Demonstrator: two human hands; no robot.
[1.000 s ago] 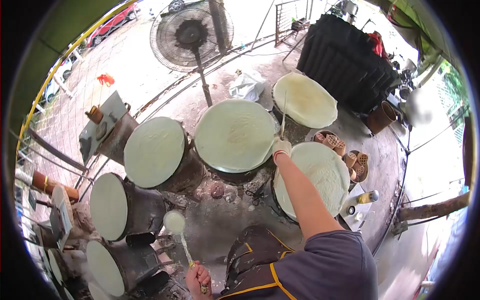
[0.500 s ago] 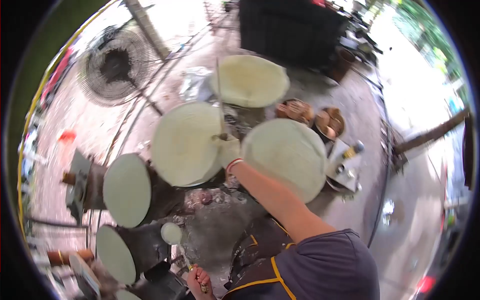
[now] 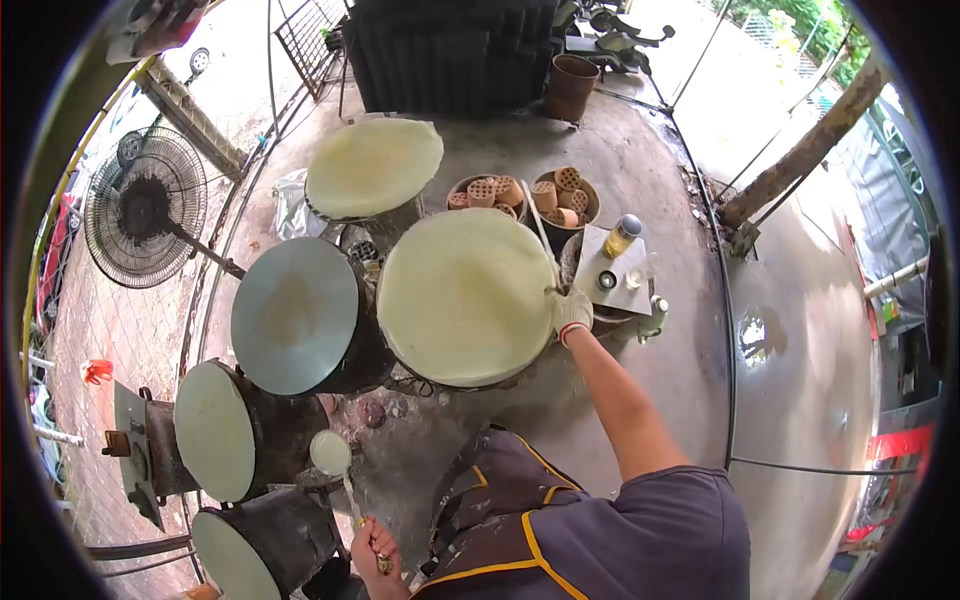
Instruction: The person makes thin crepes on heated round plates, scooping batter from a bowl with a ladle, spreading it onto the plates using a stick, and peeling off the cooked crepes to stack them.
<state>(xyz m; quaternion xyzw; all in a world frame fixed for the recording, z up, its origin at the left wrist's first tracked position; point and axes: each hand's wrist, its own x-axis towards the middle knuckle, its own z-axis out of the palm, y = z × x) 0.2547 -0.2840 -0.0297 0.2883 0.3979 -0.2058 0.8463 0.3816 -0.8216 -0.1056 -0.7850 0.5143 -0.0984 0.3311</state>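
Note:
My left hand (image 3: pixel 375 548) is closed around the handle of a ladle (image 3: pixel 330 453) whose round bowl looks full of pale batter. My right hand (image 3: pixel 572 310), in a whitish glove, grips a long thin flat blade (image 3: pixel 540 222) that runs up along the right edge of a large round griddle (image 3: pixel 465 295). A pale yellowish sheet covers this griddle. Left of it, another round griddle (image 3: pixel 295 315) shows a bluish-grey surface with a brownish middle. More pale-topped griddles, a far one (image 3: pixel 375 168), a left one (image 3: pixel 215 430) and a lower-left one (image 3: pixel 235 560), surround these.
Two buckets hold perforated clay-coloured cylinders (image 3: pixel 482 192). A small stand (image 3: pixel 630 290) carries a jar (image 3: pixel 622 236) of yellowish liquid, with a bottle (image 3: pixel 653 316) beside it. A large fan (image 3: pixel 145 207) stands at left. A wooden post (image 3: pixel 800 150) leans at right.
My right hand has moved with the blade from the left-middle griddle to the right edge of the larger one. The left-middle griddle's pale sheet is gone. The view has swung right.

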